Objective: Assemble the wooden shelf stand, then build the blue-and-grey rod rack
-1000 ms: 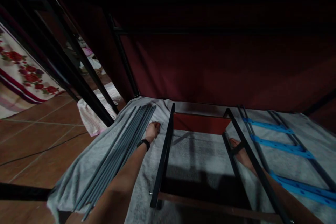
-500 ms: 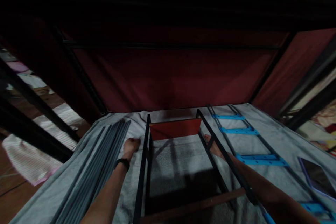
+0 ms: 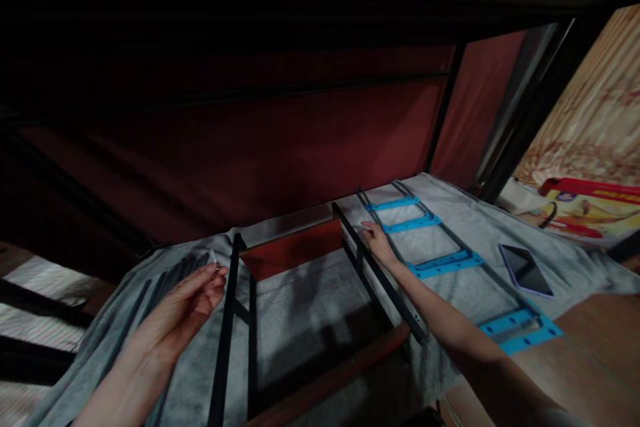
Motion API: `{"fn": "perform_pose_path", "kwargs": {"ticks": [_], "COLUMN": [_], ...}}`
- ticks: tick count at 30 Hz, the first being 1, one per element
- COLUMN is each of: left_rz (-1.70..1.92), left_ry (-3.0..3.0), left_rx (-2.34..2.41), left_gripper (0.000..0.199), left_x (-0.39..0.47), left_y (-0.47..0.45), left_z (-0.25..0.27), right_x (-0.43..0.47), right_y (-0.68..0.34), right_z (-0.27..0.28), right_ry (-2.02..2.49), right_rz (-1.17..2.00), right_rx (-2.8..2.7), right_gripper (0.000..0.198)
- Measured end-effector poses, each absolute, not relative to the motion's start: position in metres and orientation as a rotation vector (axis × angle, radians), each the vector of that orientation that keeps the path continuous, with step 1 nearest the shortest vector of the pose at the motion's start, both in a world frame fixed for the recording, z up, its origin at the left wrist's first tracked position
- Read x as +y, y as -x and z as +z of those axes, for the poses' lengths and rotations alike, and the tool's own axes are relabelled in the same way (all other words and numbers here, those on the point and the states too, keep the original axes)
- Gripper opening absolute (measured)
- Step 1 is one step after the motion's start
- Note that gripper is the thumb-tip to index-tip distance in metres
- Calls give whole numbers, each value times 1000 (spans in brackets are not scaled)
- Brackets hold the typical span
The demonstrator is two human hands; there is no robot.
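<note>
My left hand (image 3: 193, 303) is raised beside the left rail of a black metal frame (image 3: 226, 340), thumb and fingers pinched together. A small thin pale piece (image 3: 215, 257) sticks up from its fingertips, too small to name. Across the frame, my right hand (image 3: 379, 242) is just outside the far end of the right rail. Its fingers are drawn together, and what they hold, if anything, I cannot make out. The frame has a reddish-brown panel (image 3: 295, 250) at the far end and a reddish-brown bar (image 3: 340, 373) at the near end.
Right of the frame lies a dark rack with blue crosspieces (image 3: 445, 263), and a phone (image 3: 526, 269) beyond it. Several grey tubes (image 3: 150, 293) lie at left on the grey cloth (image 3: 320, 320). A dark red panel (image 3: 300, 147) stands behind. A red-and-yellow package (image 3: 595, 207) is at far right.
My left hand has risen from the cloth and come closer, with a small piece now showing in its fingers. My right hand has lifted above the right rail. The view has swung right.
</note>
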State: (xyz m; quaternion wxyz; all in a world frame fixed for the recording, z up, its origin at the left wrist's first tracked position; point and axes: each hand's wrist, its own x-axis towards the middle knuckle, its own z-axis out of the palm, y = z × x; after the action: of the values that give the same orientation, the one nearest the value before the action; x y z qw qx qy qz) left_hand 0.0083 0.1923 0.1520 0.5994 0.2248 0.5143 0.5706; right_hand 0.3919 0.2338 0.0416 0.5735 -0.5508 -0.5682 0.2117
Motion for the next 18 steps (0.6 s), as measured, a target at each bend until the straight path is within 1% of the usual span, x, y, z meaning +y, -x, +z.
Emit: {"fn": "perform_pose_path", "kwargs": {"ticks": [2, 4, 5, 7, 10, 14, 18], "left_rz": [1232, 1122, 1057, 1000, 937, 988, 1048], "left_ry": [-647, -728, -761, -830, -865, -846, -925], "left_rx": [1165, 1121, 1095, 1027, 910, 843, 864], "left_gripper": [19, 11, 10, 15, 21, 22, 18], "left_x": [191, 192, 193, 195, 197, 200, 207], "left_y": [-54, -100, -123, -165, -218, -259, -270], "left_z": [157, 151, 146, 131, 108, 81, 67], "right_x": [252, 248, 240, 218, 190, 182, 194], "right_y": [-395, -397, -396, -392, -385, -382, -381], "right_z": [44, 52, 57, 66, 73, 61, 43], "right_ry": [1283, 1180, 1110, 1009, 992, 1038, 1035], "right_rz": [535, 661, 743, 893, 1052, 1068, 1093], "right_rx": [-1253, -1227, -1235, -1274, -1261, -1186, -1123], "right_gripper": [35, 33, 32, 32, 36, 35, 30]}}
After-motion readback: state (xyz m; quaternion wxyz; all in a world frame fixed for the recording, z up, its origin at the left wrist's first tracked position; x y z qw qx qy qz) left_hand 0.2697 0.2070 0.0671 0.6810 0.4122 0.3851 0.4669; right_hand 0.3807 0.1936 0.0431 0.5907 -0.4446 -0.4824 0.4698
